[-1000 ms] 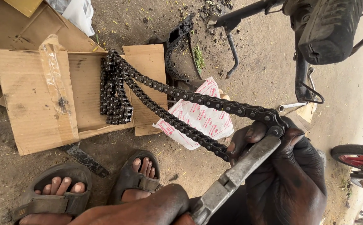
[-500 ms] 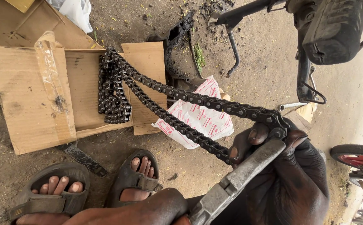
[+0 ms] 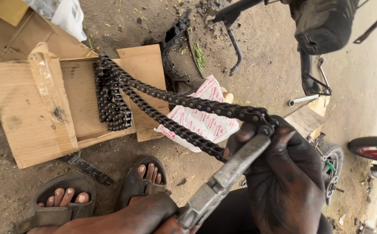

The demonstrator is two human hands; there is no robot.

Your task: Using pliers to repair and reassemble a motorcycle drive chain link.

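Chain (image 3: 184, 104) is running taut from cardboard (image 3: 37, 108) to the right hand (image 3: 288, 182), which is pinching its end link steady; the left hand (image 3: 141, 216) is squeezing pliers (image 3: 232, 173) onto that link.

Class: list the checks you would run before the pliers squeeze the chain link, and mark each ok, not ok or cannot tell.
1. Pliers tip at the chain end: ok.
2. Right hand grips the chain beside the tip: ok.
3. Left hand on the pliers' handle: ok.
4. Jaws seated on the link: cannot tell.
5. Right fingers out of the pinch: not ok, they are right beside it.
6. Slack chain resting on cardboard: ok.
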